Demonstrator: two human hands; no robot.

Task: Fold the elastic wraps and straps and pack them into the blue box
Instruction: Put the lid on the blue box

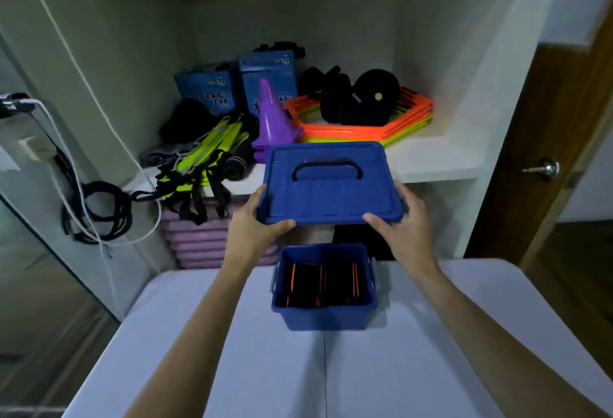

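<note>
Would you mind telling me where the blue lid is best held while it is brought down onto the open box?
Probably by its two short ends, as now: the left hand and right hand grip opposite edges of the blue lid, thumbs under the near rim. It is wide and flat, so hands at both sides keep it level over the blue box. The black handle on top suits one-handed carrying.

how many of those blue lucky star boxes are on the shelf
2. One lucky star box stands at the back left of the shelf; the other lucky star box is right beside it, behind the purple cone. More could be hidden behind the gear.
</note>
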